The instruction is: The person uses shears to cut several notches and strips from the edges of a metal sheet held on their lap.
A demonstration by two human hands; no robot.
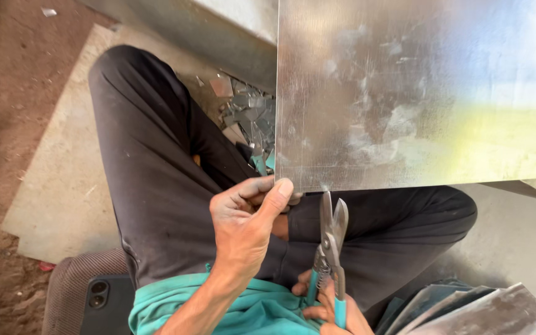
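The person wears dark trousers (156,161) and a teal shirt (243,313), forearms bare of sleeves.

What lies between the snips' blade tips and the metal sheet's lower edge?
Nothing; in the head view, the open tin snips in the right hand point at the sheet, a bare gap between.

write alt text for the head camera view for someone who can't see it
Seen from above, a seated person's left hand pinches the near corner of a large shiny metal sheet, while the right hand holds teal-handled tin snips, blades slightly open, at the sheet's edge. Metal offcuts lie beyond the dark-trousered legs, and a phone rests at lower left.
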